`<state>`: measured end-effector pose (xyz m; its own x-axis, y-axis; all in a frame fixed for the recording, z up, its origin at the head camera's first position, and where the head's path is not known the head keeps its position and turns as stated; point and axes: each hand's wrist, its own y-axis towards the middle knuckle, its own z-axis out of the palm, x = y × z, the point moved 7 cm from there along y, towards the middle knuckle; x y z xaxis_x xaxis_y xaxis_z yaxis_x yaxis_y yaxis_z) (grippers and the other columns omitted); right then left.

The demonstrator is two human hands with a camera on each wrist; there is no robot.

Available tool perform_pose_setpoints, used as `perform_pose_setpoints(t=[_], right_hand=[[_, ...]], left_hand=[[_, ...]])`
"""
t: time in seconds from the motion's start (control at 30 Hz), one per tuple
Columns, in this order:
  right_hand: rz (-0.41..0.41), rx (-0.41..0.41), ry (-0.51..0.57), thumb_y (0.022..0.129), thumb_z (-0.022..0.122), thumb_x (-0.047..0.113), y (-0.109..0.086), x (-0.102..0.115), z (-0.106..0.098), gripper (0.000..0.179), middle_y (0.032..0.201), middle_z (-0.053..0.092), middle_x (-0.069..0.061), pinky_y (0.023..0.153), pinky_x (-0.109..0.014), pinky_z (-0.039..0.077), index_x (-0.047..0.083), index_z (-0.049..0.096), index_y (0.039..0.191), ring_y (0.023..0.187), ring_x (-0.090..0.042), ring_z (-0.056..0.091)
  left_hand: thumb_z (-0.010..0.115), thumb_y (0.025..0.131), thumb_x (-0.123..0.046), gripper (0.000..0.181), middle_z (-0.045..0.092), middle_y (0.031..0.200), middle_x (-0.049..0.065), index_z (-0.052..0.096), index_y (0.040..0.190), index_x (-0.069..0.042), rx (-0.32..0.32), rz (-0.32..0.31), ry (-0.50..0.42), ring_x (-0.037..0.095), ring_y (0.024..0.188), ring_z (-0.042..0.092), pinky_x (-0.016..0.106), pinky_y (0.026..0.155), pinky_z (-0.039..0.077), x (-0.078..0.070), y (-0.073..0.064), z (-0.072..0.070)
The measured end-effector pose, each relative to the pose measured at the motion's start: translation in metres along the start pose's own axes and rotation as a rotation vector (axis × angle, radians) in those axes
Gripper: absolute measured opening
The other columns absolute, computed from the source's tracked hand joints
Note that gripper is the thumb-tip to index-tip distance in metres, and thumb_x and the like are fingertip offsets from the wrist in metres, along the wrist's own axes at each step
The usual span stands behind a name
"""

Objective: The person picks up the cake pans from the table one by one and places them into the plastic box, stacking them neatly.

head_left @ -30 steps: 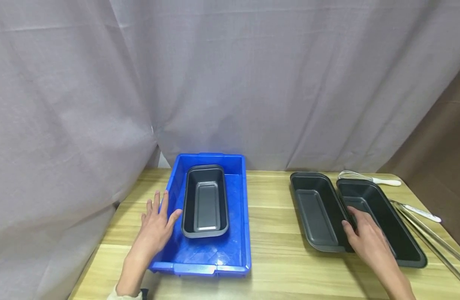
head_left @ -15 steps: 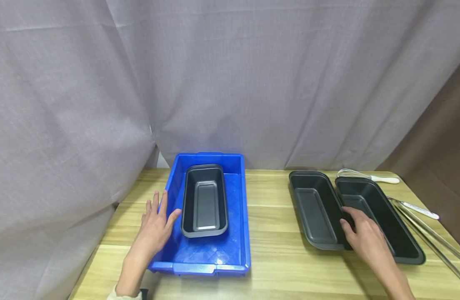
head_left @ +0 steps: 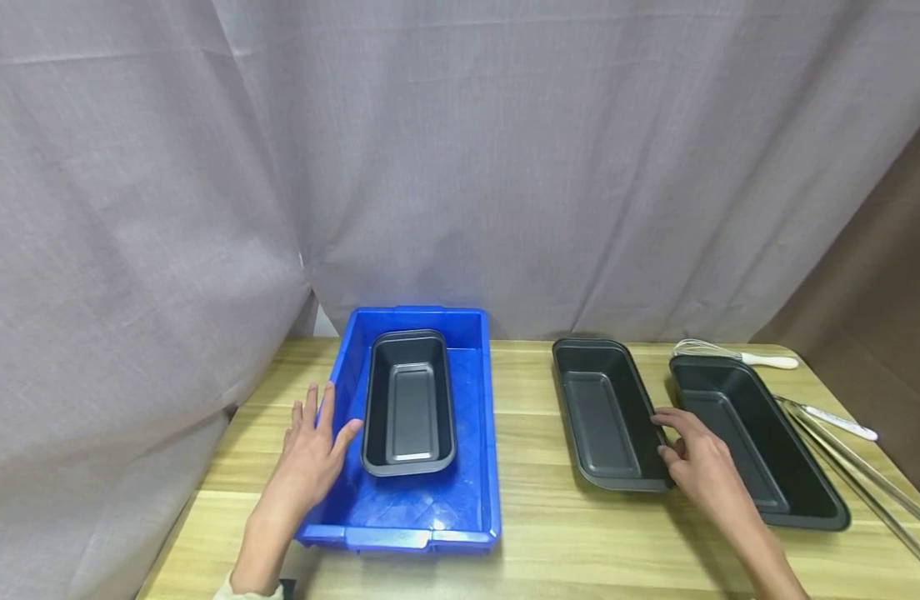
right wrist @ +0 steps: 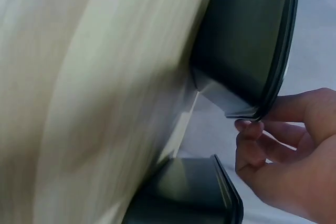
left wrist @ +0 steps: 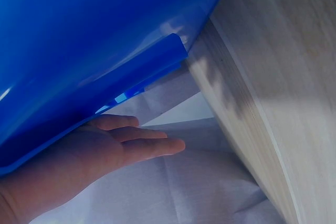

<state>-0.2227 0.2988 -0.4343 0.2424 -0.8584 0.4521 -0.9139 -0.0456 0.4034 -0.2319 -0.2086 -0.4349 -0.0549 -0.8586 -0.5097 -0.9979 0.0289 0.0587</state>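
In the head view, my right hand (head_left: 703,468) pinches the right rim of a dark loaf pan (head_left: 601,423) on the table. The right wrist view shows thumb and fingers at the rim of this loaf pan (right wrist: 239,35). My left hand (head_left: 304,457) lies with spread, straight fingers against the left side of a blue plastic bin (head_left: 494,454). Inside that bin sits another dark loaf pan (head_left: 412,410). A third loaf pan (head_left: 737,433) stands to the right of my right hand, apart from the pan it holds.
Behind the right pan lies a whisk (head_left: 767,361) with a white handle. A white-handled utensil (head_left: 838,421) and long metal tools (head_left: 872,483) lie along the table's right side. Grey cloth (head_left: 460,167) hangs behind the wooden table (head_left: 538,517).
My right hand has moved left, bringing the pinched loaf pan with it. A gap now separates it from the right pan. The left hand and bin have stayed put.
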Motion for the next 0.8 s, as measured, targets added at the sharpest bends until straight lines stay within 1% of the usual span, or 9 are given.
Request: perform_pose_setpoints(t=[0.1,0.2,0.33,0.43,0.5,0.57,0.63,0.73,0.8], right_hand=[[-0.006,0.010,0.060,0.085,0.081,-0.014,0.002,0.003,0.004,0.038,0.135,0.069,-0.028,0.061,-0.023,0.046,-0.008,0.076,0.122,0.074,0.007,0.054],[0.079,0.124,0.127,0.095,0.080,-0.004,0.003,-0.003,0.012,0.041,0.124,0.073,-0.027,0.059,-0.026,0.045,-0.004,0.071,0.135,0.071,-0.001,0.056],[0.168,0.297,0.177,0.107,0.071,0.011,-0.001,-0.013,0.025,0.048,0.140,0.066,-0.037,0.080,-0.048,0.063,0.001,0.059,0.153,0.105,-0.045,0.075],[0.194,0.363,0.266,0.110,0.066,0.012,-0.004,-0.016,0.032,0.051,0.165,0.039,-0.041,0.087,-0.054,0.065,0.000,0.053,0.158,0.144,-0.067,0.047],[0.230,0.400,0.343,0.112,0.064,0.015,-0.006,-0.020,0.035,0.054,0.170,0.030,-0.042,0.075,-0.043,0.065,0.001,0.047,0.161,0.146,-0.070,0.041],[0.276,0.436,0.454,0.113,0.063,0.016,-0.009,-0.023,0.038,0.058,0.172,0.021,-0.044,0.064,-0.033,0.062,0.002,0.041,0.165,0.134,-0.066,0.057],[0.316,0.469,0.549,0.114,0.062,0.018,-0.013,-0.026,0.042,0.063,0.163,0.029,-0.049,0.058,-0.028,0.056,0.006,0.034,0.169,0.107,-0.052,0.075],[0.365,0.527,0.716,0.116,0.058,0.021,-0.019,-0.027,0.049,0.068,0.131,0.044,-0.046,0.056,-0.025,0.049,0.017,0.022,0.174,0.067,-0.023,0.072],[0.372,0.565,0.835,0.118,0.054,0.022,-0.023,-0.026,0.054,0.071,0.126,0.041,-0.049,0.055,-0.024,0.046,0.026,0.013,0.176,0.070,-0.021,0.075]], left_hand=[[0.045,0.119,-0.040,0.078,0.006,0.178,0.039,0.013,0.173,0.005,0.005,-0.002,0.003,0.068,0.161,0.008,0.082,0.124,0.020,0.000,0.000,0.000],[0.043,0.119,-0.043,0.078,0.006,0.178,0.039,0.012,0.173,0.005,0.014,-0.006,0.005,0.068,0.161,0.008,0.082,0.124,0.020,0.000,0.000,0.000],[0.044,0.119,-0.041,0.077,0.007,0.177,0.039,0.014,0.173,0.004,0.011,0.000,0.003,0.068,0.160,0.009,0.083,0.124,0.022,-0.001,0.000,0.000],[0.046,0.119,-0.040,0.077,0.008,0.177,0.039,0.013,0.173,0.004,0.010,0.001,-0.002,0.068,0.160,0.009,0.083,0.123,0.022,-0.001,0.000,0.000],[0.046,0.119,-0.040,0.078,0.006,0.178,0.039,0.012,0.174,0.004,0.017,-0.002,-0.007,0.068,0.161,0.008,0.082,0.124,0.021,0.000,0.000,0.001],[0.045,0.119,-0.040,0.078,0.006,0.178,0.039,0.012,0.174,0.004,0.017,-0.003,-0.010,0.068,0.161,0.008,0.082,0.124,0.021,0.000,0.000,0.002],[0.046,0.119,-0.040,0.078,0.007,0.178,0.039,0.012,0.174,0.004,0.013,-0.001,-0.011,0.068,0.160,0.009,0.082,0.124,0.022,0.000,0.000,0.001],[0.047,0.119,-0.038,0.077,0.010,0.176,0.040,0.014,0.173,0.005,-0.005,0.008,-0.011,0.069,0.159,0.014,0.081,0.123,0.025,-0.001,0.000,-0.001],[0.048,0.119,-0.036,0.076,0.012,0.176,0.041,0.016,0.173,0.005,-0.013,0.011,-0.013,0.070,0.158,0.016,0.079,0.124,0.026,-0.001,-0.001,-0.001]])
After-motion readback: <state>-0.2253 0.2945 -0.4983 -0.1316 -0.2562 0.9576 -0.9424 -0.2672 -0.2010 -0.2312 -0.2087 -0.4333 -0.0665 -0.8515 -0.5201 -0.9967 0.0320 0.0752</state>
